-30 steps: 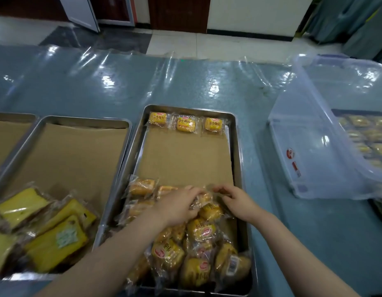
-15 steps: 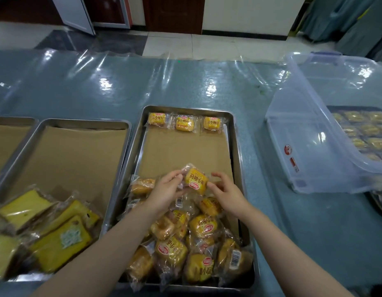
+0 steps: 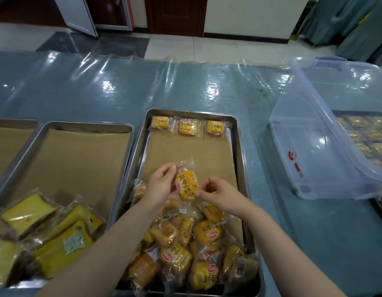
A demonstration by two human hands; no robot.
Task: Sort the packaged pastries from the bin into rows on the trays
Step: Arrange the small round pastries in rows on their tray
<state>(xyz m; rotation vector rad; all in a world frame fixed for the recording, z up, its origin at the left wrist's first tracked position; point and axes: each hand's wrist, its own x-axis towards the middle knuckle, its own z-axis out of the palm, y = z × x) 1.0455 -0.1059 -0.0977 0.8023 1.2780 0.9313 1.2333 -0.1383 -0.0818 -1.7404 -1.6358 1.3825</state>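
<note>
Held pastry: one small wrapped bun hangs in the air above the bare paper of the middle tray, between the finished row and the heap.
Left hand: thumb and fingers pinch the wrapper's far edge.
Right hand: fingertips curl in and pinch the wrapper's near corner.
Finished row: three buns lie side by side along the far end of the tray, labels upright.
Heap: loose buns are piled at the near end, some overlapping.
Risk, slip: the grip is on thin film only, so the bun could probably swing or drop askew onto the paper.
Risk, label: the print reads turned on the held bun; set down so, it would not match the row.
Risk, crooked row: with no marks on the paper, a second row may drift.
Risk, heap: forearms pass right over the pile and could nudge packets against the rim.
Risk, mix-up: yellow cake slices sit in the next tray; the clear bin stands well apart.
</note>
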